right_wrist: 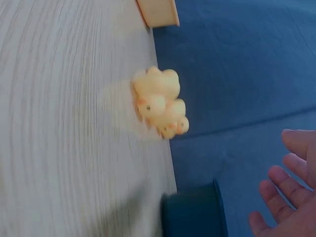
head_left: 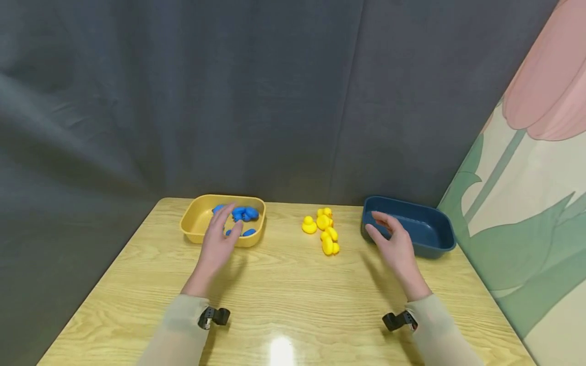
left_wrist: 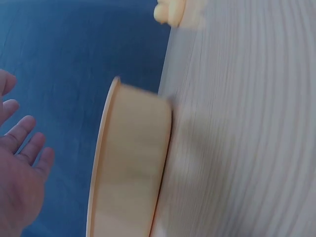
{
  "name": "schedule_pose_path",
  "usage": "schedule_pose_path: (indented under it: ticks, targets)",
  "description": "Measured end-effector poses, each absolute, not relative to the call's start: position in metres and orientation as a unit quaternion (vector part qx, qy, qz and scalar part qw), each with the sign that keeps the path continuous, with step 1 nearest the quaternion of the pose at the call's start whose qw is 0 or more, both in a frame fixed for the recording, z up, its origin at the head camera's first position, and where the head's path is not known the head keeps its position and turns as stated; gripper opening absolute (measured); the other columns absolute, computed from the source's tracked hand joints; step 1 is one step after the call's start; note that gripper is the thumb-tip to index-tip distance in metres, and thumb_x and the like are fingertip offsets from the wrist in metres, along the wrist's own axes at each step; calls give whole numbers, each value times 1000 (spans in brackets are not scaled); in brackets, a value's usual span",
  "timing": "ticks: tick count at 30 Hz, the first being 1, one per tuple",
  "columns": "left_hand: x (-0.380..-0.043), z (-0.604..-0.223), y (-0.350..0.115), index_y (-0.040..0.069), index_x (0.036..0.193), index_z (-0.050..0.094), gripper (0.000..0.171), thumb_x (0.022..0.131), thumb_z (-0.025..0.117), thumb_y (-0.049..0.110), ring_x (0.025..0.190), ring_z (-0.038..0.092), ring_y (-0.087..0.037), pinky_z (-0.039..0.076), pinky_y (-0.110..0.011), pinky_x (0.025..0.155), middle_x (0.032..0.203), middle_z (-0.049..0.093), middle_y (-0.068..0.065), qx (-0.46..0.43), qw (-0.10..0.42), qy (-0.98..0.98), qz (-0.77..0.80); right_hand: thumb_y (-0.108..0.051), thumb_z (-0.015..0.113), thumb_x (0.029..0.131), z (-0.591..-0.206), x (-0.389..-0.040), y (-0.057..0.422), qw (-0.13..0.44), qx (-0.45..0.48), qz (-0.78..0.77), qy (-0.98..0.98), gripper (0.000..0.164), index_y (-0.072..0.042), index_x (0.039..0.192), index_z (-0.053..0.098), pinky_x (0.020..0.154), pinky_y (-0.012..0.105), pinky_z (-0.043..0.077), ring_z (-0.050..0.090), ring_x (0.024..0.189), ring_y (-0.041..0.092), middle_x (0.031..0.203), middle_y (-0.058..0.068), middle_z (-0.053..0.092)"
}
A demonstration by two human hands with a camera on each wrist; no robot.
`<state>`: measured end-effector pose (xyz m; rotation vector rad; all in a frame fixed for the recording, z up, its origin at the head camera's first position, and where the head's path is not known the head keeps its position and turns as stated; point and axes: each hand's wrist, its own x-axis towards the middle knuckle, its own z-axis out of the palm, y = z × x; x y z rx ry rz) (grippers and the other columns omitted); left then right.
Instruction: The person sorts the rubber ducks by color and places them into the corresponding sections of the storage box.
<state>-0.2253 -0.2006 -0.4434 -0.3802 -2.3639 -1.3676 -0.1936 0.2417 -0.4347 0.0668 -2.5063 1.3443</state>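
My left hand [head_left: 221, 240] hovers at the near side of a yellow tray [head_left: 194, 237], fingers spread and holding nothing. Inside that tray lie several small blue toys [head_left: 251, 212], partly hidden behind the fingers. Over the near left corner of a dark blue tray [head_left: 426, 229] is my right hand [head_left: 397, 250], its fingers loosely parted around nothing. Between the trays several yellow rubber ducks [head_left: 325, 222] sit close together, some tipped over. In the right wrist view the ducks [right_wrist: 160, 96] bunch near the table's far edge, apart from the hand [right_wrist: 291, 192].
Both trays stand near the far edge of the wooden table [head_left: 284, 290]. A dark grey curtain [head_left: 256, 101] hangs right behind it. Along the right side runs a wall [head_left: 526, 213] printed with large flowers and leaves. Each wrist wears a small black camera [head_left: 220, 316].
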Motion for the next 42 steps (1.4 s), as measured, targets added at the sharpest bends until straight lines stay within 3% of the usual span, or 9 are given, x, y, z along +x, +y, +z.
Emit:
schedule_pose_path:
  ticks: [5, 11, 17, 27, 34, 42]
  targets:
    - [-222, -440, -171, 13, 162, 55, 52, 112, 66, 20, 156, 42, -37, 45, -64, 118, 168, 47, -13, -162, 181, -841, -483, -41, 67, 111, -434, -185, 262, 167, 0, 473, -865, 62, -10, 164, 53, 121, 69, 37, 43, 153, 46, 163, 19, 52]
    - [-218, -441, -140, 16, 164, 53, 53, 112, 66, 22, 155, 44, -36, 42, -63, 121, 169, 47, -10, -183, 163, -850, -467, -37, 69, 111, -435, -178, 286, 196, -39, 465, -862, 63, -6, 163, 53, 122, 66, 37, 43, 152, 47, 162, 23, 52]
    - [-216, -447, -110, 13, 163, 54, 54, 112, 67, 22, 156, 44, -36, 40, -62, 123, 168, 49, -9, -203, 158, -854, -453, -37, 66, 113, -441, -174, 310, 213, -92, 453, -861, 62, -5, 164, 51, 119, 70, 36, 40, 153, 49, 166, 24, 47]
    - [-212, -454, -70, 12, 163, 55, 57, 109, 72, 22, 155, 46, -32, 41, -54, 125, 167, 50, -8, -212, 133, -857, -449, -22, 69, 110, -453, -180, 338, 269, -140, 417, -857, 61, 4, 162, 50, 129, 65, 22, 30, 157, 54, 165, 32, 45]
    - [-212, -460, -50, 15, 164, 54, 58, 109, 72, 25, 155, 45, -31, 42, -55, 124, 168, 49, -8, -211, 108, -863, -447, -20, 70, 109, -465, -184, 349, 271, -160, 415, -854, 72, 9, 166, 36, 132, 64, 15, 22, 160, 55, 169, 35, 34]
    - [-214, -466, -33, 15, 165, 52, 61, 109, 74, 27, 153, 48, -32, 44, -55, 122, 166, 50, -9, -214, 90, -868, -439, -19, 70, 108, -475, -194, 359, 262, -177, 435, -843, 79, 11, 168, 29, 134, 60, 14, 18, 162, 52, 172, 37, 25]
